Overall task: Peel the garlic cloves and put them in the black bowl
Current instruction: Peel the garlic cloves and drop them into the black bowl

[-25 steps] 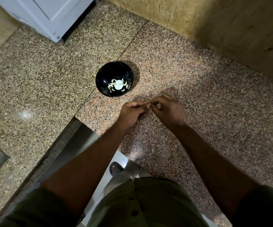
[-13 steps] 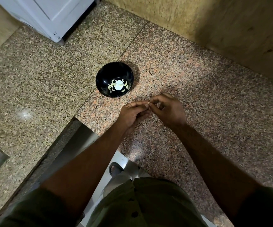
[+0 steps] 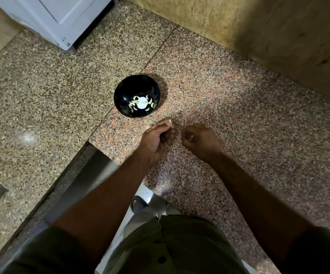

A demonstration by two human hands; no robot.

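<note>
While the two hands sit apart over the counter [image 3: 239, 107], the left hand [image 3: 157, 138] pinches a garlic clove [image 3: 170, 122] between thumb and fingertip, and the clove shows pale at the far end of that grip. The right hand [image 3: 201, 140] is curled, with a small pale scrap [image 3: 191, 137] at its fingertips; whether this is peel or a second clove cannot be told at this size. The black bowl [image 3: 120, 95] stands on the counter ahead of the left hand and slightly to its left, near but not touching it. It already holds several peeled cloves [image 3: 133, 104] ringed around a larger white piece at the centre. The relation that governs the coming move is therefore as follows: the bowl lies forward and leftward from the clove, and the left hand is plainly the nearer of the two, the right hand lying further off to the other side. The clove's long axis appears to run roughly in line with the pinching fingers, pointing away from the person, though the clove is too small to confirm this. In judgement, if the clove is fully peeled, a short forward reach of the left hand would carry it over the rim for release; whether any skin remains on it cannot be seen.
</note>
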